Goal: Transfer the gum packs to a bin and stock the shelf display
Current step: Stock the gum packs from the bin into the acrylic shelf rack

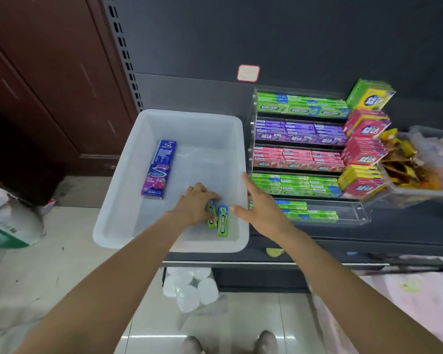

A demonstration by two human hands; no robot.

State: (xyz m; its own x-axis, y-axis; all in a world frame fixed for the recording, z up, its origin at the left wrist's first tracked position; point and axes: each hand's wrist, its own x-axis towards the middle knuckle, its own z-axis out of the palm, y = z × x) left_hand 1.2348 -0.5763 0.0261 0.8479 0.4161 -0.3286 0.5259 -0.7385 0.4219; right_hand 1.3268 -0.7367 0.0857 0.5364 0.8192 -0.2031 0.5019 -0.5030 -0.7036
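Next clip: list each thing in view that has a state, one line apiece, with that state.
Left hand: inside the bin, fingers curled on a green gum pack.
Right hand: open, over the bin's right rim, holding nothing.
Bin: on the shelf, nearly empty.
Green gum packs: two, lying in the bin's near right corner.
Purple pack: flat in the bin, at left.
Display rack: tiers stocked, bottom tier partly filled.

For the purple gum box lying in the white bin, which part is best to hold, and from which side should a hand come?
Grip the purple gum box across its two long edges near the middle, coming from above. It lies flat on the floor of the bin, long and narrow, with bare floor along both long sides, so fingers fit there.
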